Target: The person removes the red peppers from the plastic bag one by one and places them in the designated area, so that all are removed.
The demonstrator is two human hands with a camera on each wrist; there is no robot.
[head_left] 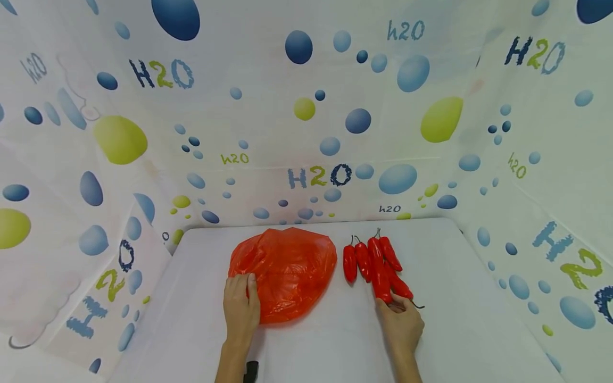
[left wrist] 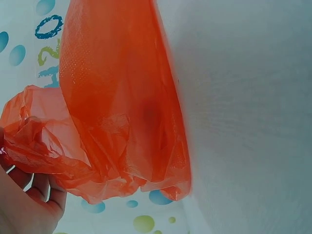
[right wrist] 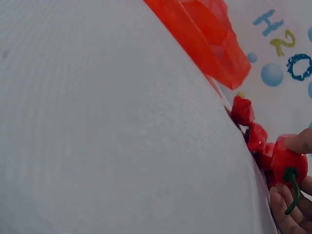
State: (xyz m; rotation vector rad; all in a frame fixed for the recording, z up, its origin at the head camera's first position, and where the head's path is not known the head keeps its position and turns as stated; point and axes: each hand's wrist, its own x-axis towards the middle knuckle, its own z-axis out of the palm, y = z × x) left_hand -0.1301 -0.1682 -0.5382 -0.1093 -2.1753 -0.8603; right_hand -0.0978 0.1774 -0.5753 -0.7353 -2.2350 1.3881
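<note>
My left hand (head_left: 241, 306) grips the near left edge of a thin red plastic bag (head_left: 294, 276), which lies spread and puffed up on the table. In the left wrist view, fingers (left wrist: 48, 195) curl at the bag's crumpled, lifted edge (left wrist: 44, 151). To the right, my right hand (head_left: 401, 324) is at the near end of a group of shiny red peppers (head_left: 380, 271). Thumb and fingers pinch one red pepper (right wrist: 287, 158), its green stem (right wrist: 295, 190) pointing toward the wrist camera.
Several red peppers (head_left: 350, 263) lie close together right of the bag. A dark object (head_left: 251, 371) shows beside the left forearm at the bottom edge. The white table (head_left: 325, 346) is backed by a curtain (head_left: 268, 117) with blue and green drops.
</note>
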